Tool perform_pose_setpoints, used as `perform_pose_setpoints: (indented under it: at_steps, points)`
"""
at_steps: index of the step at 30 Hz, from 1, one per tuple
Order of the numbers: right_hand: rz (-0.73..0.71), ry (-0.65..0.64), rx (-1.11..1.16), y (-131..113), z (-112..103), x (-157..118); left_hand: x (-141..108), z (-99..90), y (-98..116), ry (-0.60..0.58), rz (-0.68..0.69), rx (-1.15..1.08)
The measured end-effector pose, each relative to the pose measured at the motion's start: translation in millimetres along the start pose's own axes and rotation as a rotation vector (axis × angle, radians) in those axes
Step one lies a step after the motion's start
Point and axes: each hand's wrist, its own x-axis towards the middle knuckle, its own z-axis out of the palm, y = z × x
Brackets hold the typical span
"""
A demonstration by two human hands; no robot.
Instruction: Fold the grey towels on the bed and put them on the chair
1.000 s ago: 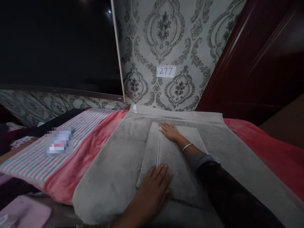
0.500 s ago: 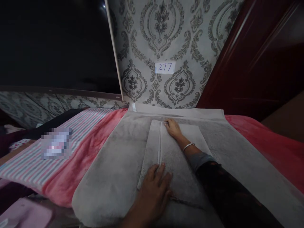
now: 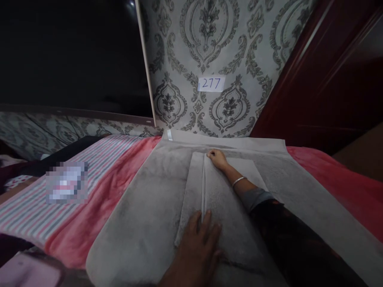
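Note:
A folded light grey plush cloth [image 3: 227, 187] lies over a larger grey plush cloth [image 3: 143, 199], with a narrow seam-like gap [image 3: 204, 183] running lengthwise down it. My right hand [image 3: 218, 158], wearing a silver bangle, is at the far end of that gap. Its thumb and fingertips are drawn together on the cloth's far edge. Nearer to me, my left hand [image 3: 197, 247] rests palm down on the folded cloth, fingers spread, fingertips by the near end of the gap.
Pink-red plush fabric [image 3: 119, 175] shows at both sides of the grey cloth. A striped cloth [image 3: 98, 159] with a blurred-out object [image 3: 66, 183] lies left. Behind are a large black screen [image 3: 72, 56], a patterned wall [image 3: 179, 52] with a "277" label, and dark red wood [image 3: 329, 79].
My right fingers have curled from a flatter reach into a pinch at the cloth's far edge. The left hand stays spread on the cloth. The camera view has shifted slightly.

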Motion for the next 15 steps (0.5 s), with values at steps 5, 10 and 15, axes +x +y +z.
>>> perform_pose_setpoints:
  at_steps: [5, 10, 15]
  points:
    - [0.026, -0.035, -0.060, -6, 0, 0, -1, 1.5, -2, -0.006, 0.014, -0.031]
    - [-0.019, -0.059, -0.132, -15, -10, -11, 2, -7.9, -4, 0.001, 0.031, -0.047]
    - [-0.259, -0.156, -0.258, -22, -7, -34, 5, -8.9, -4, 0.005, 0.089, -0.060]
